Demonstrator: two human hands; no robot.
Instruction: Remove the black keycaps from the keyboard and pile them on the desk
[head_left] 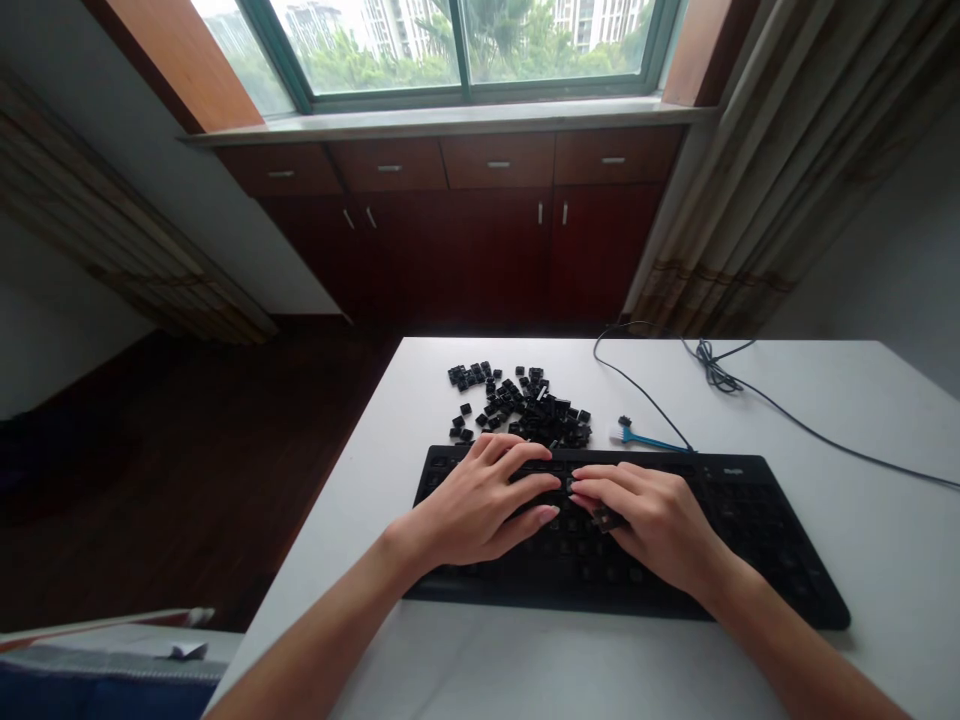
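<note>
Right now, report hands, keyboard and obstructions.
Left hand and right hand over keyboard, fingertips near its middle. Loose black keycaps heaped beyond far edge. Blue-handled tool nearby. Neither blocks the hands.

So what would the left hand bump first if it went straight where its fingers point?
Most likely the right hand, which is just ahead of the left hand over the keyboard, though depth is unclear.

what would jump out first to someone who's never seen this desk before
Probably the scattered heap of loose black keycaps, dark against the white table, just beyond the keyboard. Next, the left hand and right hand, their fingers close together over the keyboard's middle. The blue handle of a small tool also stands out, lying behind the keyboard to the right of the heap.
</note>
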